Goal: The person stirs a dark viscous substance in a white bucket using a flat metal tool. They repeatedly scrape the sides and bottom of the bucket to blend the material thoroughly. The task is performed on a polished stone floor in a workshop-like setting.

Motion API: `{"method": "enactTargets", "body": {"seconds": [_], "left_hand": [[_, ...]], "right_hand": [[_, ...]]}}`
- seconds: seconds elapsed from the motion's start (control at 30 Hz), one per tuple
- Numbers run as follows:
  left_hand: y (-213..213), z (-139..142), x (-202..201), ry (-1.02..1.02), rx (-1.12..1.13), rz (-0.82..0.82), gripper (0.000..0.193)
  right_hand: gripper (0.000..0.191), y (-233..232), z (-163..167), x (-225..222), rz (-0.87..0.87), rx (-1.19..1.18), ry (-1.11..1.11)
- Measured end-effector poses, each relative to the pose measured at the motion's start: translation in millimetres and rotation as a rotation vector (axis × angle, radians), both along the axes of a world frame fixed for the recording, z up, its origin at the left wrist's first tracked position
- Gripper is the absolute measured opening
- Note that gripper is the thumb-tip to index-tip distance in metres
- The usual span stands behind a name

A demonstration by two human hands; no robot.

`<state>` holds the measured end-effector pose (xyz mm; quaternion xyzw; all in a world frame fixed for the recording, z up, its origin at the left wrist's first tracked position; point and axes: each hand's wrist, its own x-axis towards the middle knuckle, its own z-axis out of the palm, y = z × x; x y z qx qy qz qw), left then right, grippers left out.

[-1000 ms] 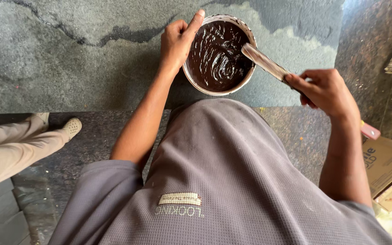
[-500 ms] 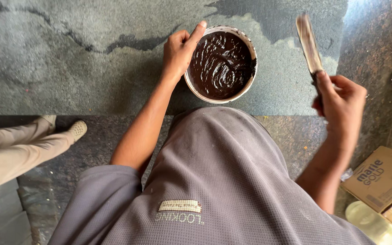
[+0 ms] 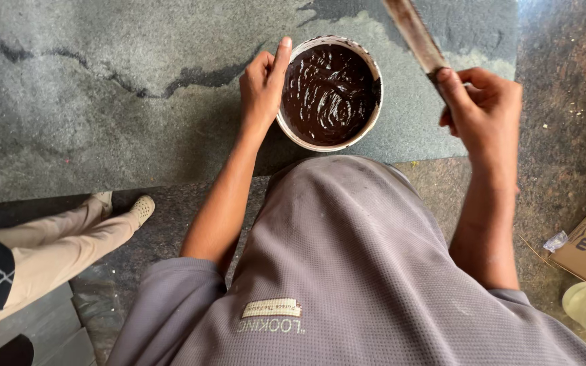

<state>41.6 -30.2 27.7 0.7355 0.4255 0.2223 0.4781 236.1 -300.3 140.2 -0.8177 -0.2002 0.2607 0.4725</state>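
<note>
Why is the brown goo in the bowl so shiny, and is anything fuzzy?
In the head view, light glints off the wet dark mix in the white bowl, steadied by the left hand; the flat blade held up in the right hand looks slightly motion-blurred; the right edge glares pale.

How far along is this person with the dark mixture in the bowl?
The dark brown mixture already looks smooth and glossy, with swirl marks across it, so much of the stirring looks done. In hand: the left hand grips the white bowl by its rim, and the right hand holds the flat spatula lifted clear. What remains cannot be told.
</note>
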Motion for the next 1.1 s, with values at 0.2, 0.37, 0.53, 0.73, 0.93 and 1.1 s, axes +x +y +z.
{"method": "enactTargets", "body": {"seconds": [0.2, 0.37, 0.53, 0.73, 0.93, 1.1], "left_hand": [[-30.6, 1.4, -51.8, 0.032, 0.153, -0.076, 0.053], [-50.1, 5.8, -80.8, 0.228, 0.17, 0.011, 0.045], [-44.6, 21.2, -64.3, -0.089, 0.199, 0.165, 0.053], [-8.0, 27.0, -6.0, -0.177, 0.714, -0.139, 0.091], [1.9, 11.7, -21.6, 0.05, 0.896, -0.35, 0.109], [7.7, 23.3, -72.3, 0.21, 0.815, -0.35, 0.114]], "right_hand": [[0.034, -14.1, 0.5, 3.2, -0.039, -0.006, 0.02], [0.036, -16.4, 0.7, 8.2, -0.028, 0.03, 0.039], [0.034, -9.8, 5.1, 14.4, -0.011, 0.041, -0.01], [0.034, -0.9, 6.8, 13.5, 0.026, 0.075, -0.039], [0.034, -2.7, -0.5, 2.5, 0.024, 0.035, -0.041], [0.034, -9.2, -5.9, -1.5, 0.018, 0.01, -0.027]]}}
